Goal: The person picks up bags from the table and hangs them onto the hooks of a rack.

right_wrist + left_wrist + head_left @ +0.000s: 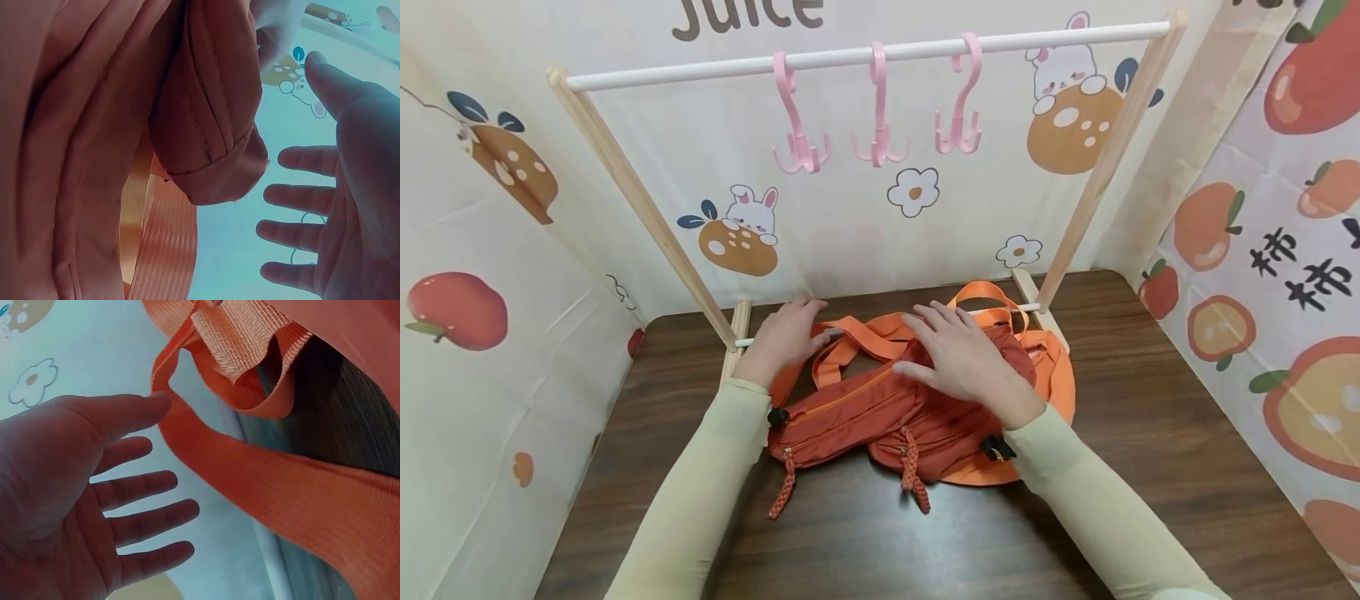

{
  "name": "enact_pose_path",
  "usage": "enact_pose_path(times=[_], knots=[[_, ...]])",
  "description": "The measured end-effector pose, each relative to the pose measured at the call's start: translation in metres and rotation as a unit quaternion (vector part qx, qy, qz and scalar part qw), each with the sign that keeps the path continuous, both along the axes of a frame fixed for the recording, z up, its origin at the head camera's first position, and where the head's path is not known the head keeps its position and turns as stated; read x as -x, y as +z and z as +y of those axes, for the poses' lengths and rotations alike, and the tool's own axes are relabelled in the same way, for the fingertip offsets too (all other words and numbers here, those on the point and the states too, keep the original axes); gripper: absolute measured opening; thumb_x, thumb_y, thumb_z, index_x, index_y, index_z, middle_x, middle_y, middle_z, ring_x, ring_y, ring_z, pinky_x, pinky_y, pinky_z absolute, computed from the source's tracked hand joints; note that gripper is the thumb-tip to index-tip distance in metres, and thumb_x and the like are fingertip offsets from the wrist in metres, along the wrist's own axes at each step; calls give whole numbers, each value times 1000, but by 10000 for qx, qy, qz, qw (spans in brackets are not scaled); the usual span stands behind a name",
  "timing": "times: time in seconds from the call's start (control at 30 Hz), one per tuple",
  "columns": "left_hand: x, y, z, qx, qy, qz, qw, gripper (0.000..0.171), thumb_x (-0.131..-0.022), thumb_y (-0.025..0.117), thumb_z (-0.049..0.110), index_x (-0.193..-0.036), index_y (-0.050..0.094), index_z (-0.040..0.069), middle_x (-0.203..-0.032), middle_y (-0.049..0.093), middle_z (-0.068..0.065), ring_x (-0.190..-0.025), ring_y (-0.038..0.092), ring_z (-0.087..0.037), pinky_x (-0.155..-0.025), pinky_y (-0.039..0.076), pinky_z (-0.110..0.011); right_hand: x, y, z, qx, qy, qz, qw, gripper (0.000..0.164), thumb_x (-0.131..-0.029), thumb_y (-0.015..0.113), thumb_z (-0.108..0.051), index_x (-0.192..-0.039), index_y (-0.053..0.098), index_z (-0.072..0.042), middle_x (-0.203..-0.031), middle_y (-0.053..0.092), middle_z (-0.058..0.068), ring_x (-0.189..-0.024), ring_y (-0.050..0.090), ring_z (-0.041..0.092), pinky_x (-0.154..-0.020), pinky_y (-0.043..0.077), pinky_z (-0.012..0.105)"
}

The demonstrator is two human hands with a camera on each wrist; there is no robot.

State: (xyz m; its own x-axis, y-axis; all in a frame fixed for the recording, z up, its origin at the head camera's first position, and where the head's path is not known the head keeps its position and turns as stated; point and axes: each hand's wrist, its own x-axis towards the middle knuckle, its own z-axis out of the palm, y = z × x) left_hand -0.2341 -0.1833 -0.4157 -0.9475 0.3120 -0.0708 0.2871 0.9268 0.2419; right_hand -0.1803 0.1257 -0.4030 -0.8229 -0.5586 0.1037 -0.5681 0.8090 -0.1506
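Observation:
A rust-red bag (pixel 850 417) with an orange zip, braided zip pulls and black buckles lies on the table. Orange webbing straps (pixel 868 337) loop along its far side, and orange fabric (pixel 1058 375) shows at its right. My left hand (pixel 786 337) is by the straps at the left. In the left wrist view its fingers are spread, and the thumb overlaps the orange strap (pixel 212 462); whether they touch is unclear. Over the bag's right part is my right hand (pixel 962 354). The right wrist view shows its fingers straight, apart from the bag's folded cloth (pixel 209 106).
A wooden rack with a white top rod (pixel 700 72) stands behind the bag. Three pink hooks (pixel 880 108) hang from that rod. The low white rod (pixel 745 342) runs behind the straps. Printed cloth (pixel 865 242) covers the back and sides.

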Motion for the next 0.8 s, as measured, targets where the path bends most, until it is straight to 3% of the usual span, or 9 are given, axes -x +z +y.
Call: enact_pose_path(times=[0.27, 0.47, 0.6, 0.8], knots=[[14, -16, 7, 191, -39, -144, 9997, 49, -107, 66, 29, -150, 59, 6, -144, 58, -20, -127, 60, -40, -106, 48, -58, -2, -3, -5, -34, 44, -79, 10000, 85, -102, 47, -74, -163, 44, -15, -167, 38, 15, -156, 31, 40, -121, 27, 64], [20, -25, 5, 385, -258, 5, 9989, 35, -108, 63, 21, -139, 69, 5, -127, 65, -18, -116, 65, -36, -100, 53, -55, -2, -4, -8, -43, 54, -67, 10000, 85, -102, 46, -75, -164, 43, -16, -168, 38, 15, -156, 30, 40, -122, 26, 64], [21, -25, 4, 435, -338, 122, 9984, 27, -107, 61, 13, -130, 75, 6, -117, 68, -15, -110, 66, -34, -97, 55, -53, -1, -4, -10, -64, 89, -45, 9999, 86, -102, 45, -76, -164, 43, -16, -168, 38, 15, -156, 30, 39, -122, 25, 63], [19, -21, 3, 337, -246, 242, 9988, 26, -108, 57, 11, -124, 77, 5, -115, 68, -15, -108, 66, -33, -96, 55, -53, -1, -1, -12, -20, 142, 38, 9999, 86, -101, 45, -76, -163, 44, -16, -166, 40, 15, -155, 32, 40, -122, 26, 63]])
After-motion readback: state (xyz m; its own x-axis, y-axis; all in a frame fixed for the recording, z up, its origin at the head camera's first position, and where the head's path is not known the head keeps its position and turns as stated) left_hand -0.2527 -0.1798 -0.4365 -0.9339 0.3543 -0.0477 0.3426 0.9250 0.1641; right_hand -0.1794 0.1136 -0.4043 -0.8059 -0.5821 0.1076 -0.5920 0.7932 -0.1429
